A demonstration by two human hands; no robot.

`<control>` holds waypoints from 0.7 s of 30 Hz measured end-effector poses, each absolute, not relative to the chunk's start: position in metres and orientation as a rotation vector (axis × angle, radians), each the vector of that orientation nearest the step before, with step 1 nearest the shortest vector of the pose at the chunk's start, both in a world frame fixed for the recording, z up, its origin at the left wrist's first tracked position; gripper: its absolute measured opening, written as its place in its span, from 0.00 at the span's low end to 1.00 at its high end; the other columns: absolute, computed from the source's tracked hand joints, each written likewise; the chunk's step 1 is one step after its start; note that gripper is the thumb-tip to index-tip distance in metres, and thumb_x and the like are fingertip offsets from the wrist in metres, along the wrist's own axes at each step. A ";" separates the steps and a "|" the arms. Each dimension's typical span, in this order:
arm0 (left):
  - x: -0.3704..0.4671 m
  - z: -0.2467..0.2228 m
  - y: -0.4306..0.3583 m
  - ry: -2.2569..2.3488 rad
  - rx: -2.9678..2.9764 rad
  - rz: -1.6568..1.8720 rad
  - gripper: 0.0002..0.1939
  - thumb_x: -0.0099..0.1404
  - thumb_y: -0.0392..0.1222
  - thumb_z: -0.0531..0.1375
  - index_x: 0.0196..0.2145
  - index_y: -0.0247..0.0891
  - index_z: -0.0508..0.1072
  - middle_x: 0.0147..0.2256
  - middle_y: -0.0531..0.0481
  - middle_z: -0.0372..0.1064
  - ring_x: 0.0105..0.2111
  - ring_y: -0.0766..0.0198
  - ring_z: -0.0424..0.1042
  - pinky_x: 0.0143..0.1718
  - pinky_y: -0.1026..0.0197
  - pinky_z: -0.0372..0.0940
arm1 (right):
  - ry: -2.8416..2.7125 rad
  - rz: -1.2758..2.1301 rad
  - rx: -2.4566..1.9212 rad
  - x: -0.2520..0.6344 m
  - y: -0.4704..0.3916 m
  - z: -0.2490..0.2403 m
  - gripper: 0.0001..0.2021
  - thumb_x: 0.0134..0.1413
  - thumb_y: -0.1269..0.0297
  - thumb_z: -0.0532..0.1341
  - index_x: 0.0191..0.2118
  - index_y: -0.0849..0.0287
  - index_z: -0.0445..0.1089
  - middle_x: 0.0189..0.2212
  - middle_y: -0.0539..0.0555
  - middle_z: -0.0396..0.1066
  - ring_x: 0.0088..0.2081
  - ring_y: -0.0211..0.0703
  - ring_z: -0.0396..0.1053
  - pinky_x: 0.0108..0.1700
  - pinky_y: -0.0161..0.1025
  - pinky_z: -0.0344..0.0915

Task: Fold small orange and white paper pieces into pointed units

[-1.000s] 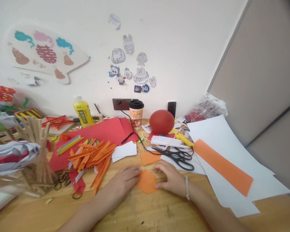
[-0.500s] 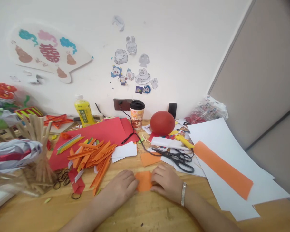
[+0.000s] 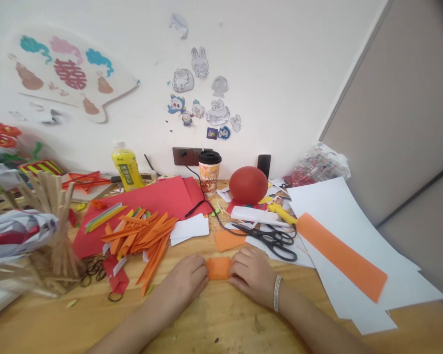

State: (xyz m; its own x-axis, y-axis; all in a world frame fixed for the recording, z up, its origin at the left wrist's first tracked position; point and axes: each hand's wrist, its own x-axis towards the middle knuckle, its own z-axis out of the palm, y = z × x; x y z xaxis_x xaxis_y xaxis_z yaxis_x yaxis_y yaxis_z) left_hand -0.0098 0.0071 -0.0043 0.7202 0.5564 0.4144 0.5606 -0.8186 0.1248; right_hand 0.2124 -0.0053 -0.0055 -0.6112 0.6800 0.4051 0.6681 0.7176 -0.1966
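Note:
A small piece of orange paper (image 3: pixel 219 268) lies on the wooden table between my two hands. My left hand (image 3: pixel 189 276) grips its left edge, fingers bent and pressed together. At the right edge my right hand (image 3: pixel 251 276), with a sparkling bracelet (image 3: pixel 276 293) at the wrist, pinches the paper in the same way. Both thumbs are low, near the side of the paper closest to me. Just beyond lies another orange paper piece (image 3: pixel 229 241), partly under the black scissors (image 3: pixel 271 240).
Folded orange paper strips (image 3: pixel 143 236) pile up at the left on red paper (image 3: pixel 151 196). A cup (image 3: pixel 209 173), a red balloon (image 3: pixel 248 185) and a yellow bottle (image 3: pixel 127 167) stand behind. White sheets (image 3: pixel 339 246) bear a long orange strip (image 3: pixel 341 256) at right. Wooden sticks (image 3: pixel 55 216) stand far left.
The orange paper between my hands now looks shorter from front to back, its near edge farther from me. Both hands stay at its sides, and the view has shifted slightly.

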 end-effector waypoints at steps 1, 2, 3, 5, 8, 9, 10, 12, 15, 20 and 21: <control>-0.009 -0.004 0.007 -0.980 -2.926 -0.701 0.15 0.68 0.35 0.44 0.28 0.36 0.66 0.28 0.49 0.63 0.30 0.62 0.63 0.32 0.61 0.62 | -2.431 0.090 -1.068 0.211 -0.006 -0.006 0.05 0.52 0.68 0.60 0.28 0.59 0.65 0.27 0.50 0.66 0.32 0.40 0.59 0.34 0.38 0.54; -0.008 -0.003 0.007 -1.027 -2.945 -0.709 0.14 0.67 0.35 0.45 0.28 0.36 0.66 0.28 0.49 0.63 0.30 0.62 0.63 0.33 0.61 0.61 | -2.391 0.146 -1.106 0.209 -0.006 -0.006 0.04 0.50 0.70 0.60 0.27 0.59 0.65 0.28 0.50 0.66 0.33 0.40 0.59 0.34 0.37 0.54; -0.007 -0.002 0.006 -1.080 -2.957 -0.715 0.13 0.66 0.35 0.46 0.27 0.37 0.65 0.28 0.49 0.63 0.30 0.62 0.63 0.32 0.62 0.61 | -2.348 0.201 -1.147 0.207 -0.007 -0.006 0.04 0.48 0.72 0.61 0.27 0.59 0.64 0.28 0.50 0.65 0.33 0.40 0.59 0.35 0.37 0.55; -0.004 -0.001 0.006 -1.196 -2.963 -0.709 0.11 0.65 0.34 0.48 0.26 0.37 0.65 0.27 0.50 0.63 0.30 0.62 0.64 0.32 0.62 0.61 | -2.266 0.291 -1.232 0.204 -0.007 -0.006 0.05 0.46 0.72 0.62 0.26 0.59 0.64 0.29 0.50 0.65 0.34 0.40 0.59 0.36 0.37 0.55; -0.001 -0.001 0.005 -1.325 -2.940 -0.664 0.10 0.62 0.33 0.49 0.25 0.37 0.65 0.27 0.49 0.64 0.30 0.61 0.64 0.32 0.61 0.61 | -2.164 0.379 -1.352 0.201 -0.007 -0.006 0.07 0.45 0.71 0.64 0.23 0.59 0.65 0.28 0.49 0.64 0.35 0.41 0.59 0.38 0.38 0.55; 0.000 -0.002 0.006 -1.357 -2.933 -0.649 0.09 0.62 0.33 0.49 0.25 0.37 0.65 0.27 0.49 0.64 0.30 0.61 0.65 0.32 0.61 0.61 | -2.137 0.404 -1.382 0.199 -0.007 -0.006 0.07 0.44 0.71 0.64 0.22 0.59 0.65 0.28 0.49 0.64 0.35 0.41 0.59 0.38 0.38 0.55; 0.001 -0.002 0.006 -1.390 -2.925 -0.634 0.09 0.61 0.32 0.50 0.25 0.37 0.65 0.27 0.49 0.64 0.31 0.61 0.65 0.32 0.60 0.61 | -2.110 0.426 -1.409 0.198 -0.007 -0.005 0.08 0.44 0.71 0.65 0.22 0.59 0.65 0.27 0.49 0.64 0.35 0.41 0.59 0.38 0.38 0.55; 0.002 -0.002 0.006 -1.459 -2.913 -0.597 0.08 0.60 0.32 0.51 0.25 0.37 0.65 0.27 0.49 0.64 0.31 0.60 0.65 0.32 0.60 0.60 | -2.066 0.457 -1.447 0.197 -0.007 -0.005 0.08 0.42 0.72 0.65 0.21 0.59 0.65 0.27 0.48 0.63 0.35 0.41 0.59 0.39 0.38 0.55; 0.004 0.000 0.004 -1.519 -2.871 -0.529 0.07 0.58 0.31 0.52 0.25 0.36 0.66 0.28 0.49 0.64 0.31 0.60 0.65 0.33 0.60 0.60 | -2.028 0.464 -1.483 0.194 -0.008 -0.005 0.09 0.41 0.73 0.65 0.20 0.59 0.64 0.26 0.48 0.63 0.35 0.41 0.59 0.39 0.37 0.54; 0.005 0.010 -0.004 -1.254 -2.806 -0.340 0.10 0.64 0.33 0.51 0.37 0.40 0.71 0.31 0.49 0.64 0.33 0.58 0.64 0.32 0.59 0.58 | -1.993 0.429 -1.518 0.194 -0.008 -0.008 0.09 0.40 0.72 0.65 0.21 0.59 0.63 0.26 0.47 0.62 0.35 0.40 0.59 0.39 0.37 0.54; 0.005 0.011 -0.006 -1.189 -2.787 -0.290 0.11 0.65 0.35 0.51 0.38 0.42 0.72 0.31 0.49 0.64 0.33 0.57 0.63 0.32 0.58 0.57 | -1.986 0.425 -1.528 0.194 -0.008 -0.008 0.09 0.40 0.72 0.66 0.22 0.59 0.63 0.26 0.48 0.62 0.35 0.40 0.60 0.39 0.37 0.54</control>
